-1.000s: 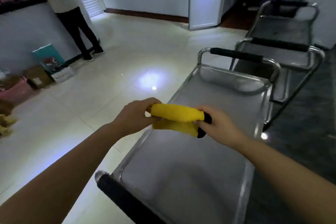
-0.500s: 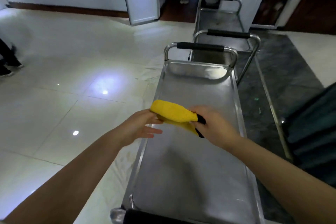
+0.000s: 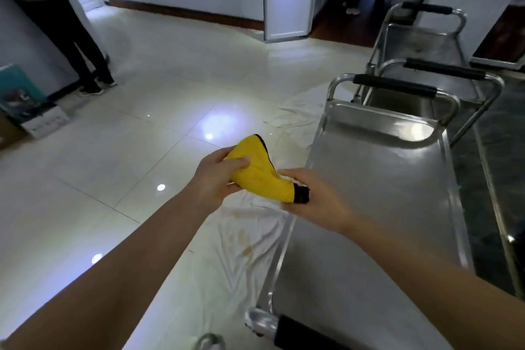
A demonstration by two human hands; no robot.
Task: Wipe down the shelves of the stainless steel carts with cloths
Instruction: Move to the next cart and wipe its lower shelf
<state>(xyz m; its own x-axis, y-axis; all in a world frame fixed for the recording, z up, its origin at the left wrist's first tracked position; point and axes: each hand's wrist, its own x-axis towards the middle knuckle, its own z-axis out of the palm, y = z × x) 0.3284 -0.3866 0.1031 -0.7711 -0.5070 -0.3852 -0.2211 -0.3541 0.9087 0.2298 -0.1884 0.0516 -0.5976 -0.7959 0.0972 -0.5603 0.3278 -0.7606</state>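
Gripping a yellow cloth (image 3: 260, 176) at both ends, the person holds it in the air just left of the nearest stainless steel cart (image 3: 377, 207), over a white sheet (image 3: 241, 239) spread on the floor. The left hand (image 3: 216, 179) curls round its wide end, while the right hand (image 3: 315, 199) pinches the narrow, black-trimmed end. Two more carts (image 3: 443, 77) stand behind.
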